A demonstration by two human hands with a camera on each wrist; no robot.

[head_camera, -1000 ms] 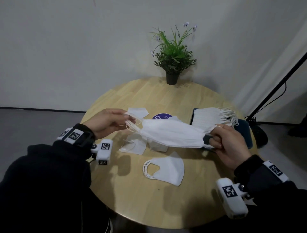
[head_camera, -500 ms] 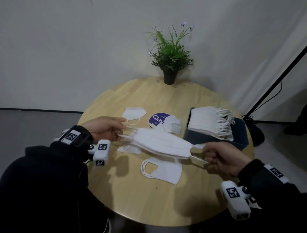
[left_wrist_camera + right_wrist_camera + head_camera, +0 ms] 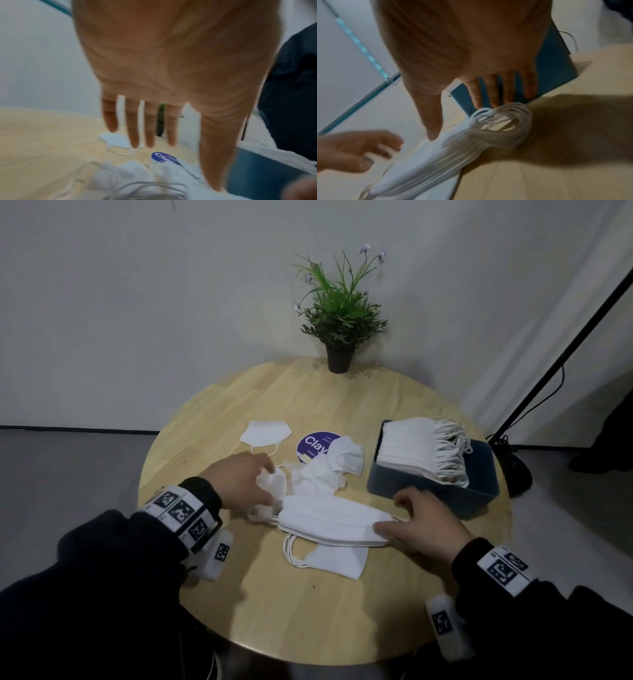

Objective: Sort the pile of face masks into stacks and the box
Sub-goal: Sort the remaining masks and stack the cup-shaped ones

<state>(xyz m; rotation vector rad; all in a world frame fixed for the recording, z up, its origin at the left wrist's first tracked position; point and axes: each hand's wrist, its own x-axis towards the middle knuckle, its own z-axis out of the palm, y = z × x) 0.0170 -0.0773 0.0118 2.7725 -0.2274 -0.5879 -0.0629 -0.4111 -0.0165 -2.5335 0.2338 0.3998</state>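
Observation:
A stack of flat white masks (image 3: 329,520) lies on the round wooden table (image 3: 308,618), resting partly on a folded white mask (image 3: 335,559). My right hand (image 3: 394,518) is at the stack's right end with fingers straight, and its thumb (image 3: 433,132) touches the stack (image 3: 423,155) beside the ear loops. My left hand (image 3: 263,484) hovers with straight, spread fingers (image 3: 133,135) over a loose pile of crumpled masks (image 3: 318,477). At the right, the blue box (image 3: 431,494) holds a thick stack of masks (image 3: 418,450). One mask (image 3: 265,433) lies alone further back.
A round purple sticker (image 3: 313,443) sits mid-table, partly under the pile. A potted plant (image 3: 339,316) stands at the far edge against the wall. A black stand pole (image 3: 565,344) with cables rises to the right of the table.
Both hands lowered the stretched stack of masks onto the table and let go of its ends. The left hand moved up over the loose pile.

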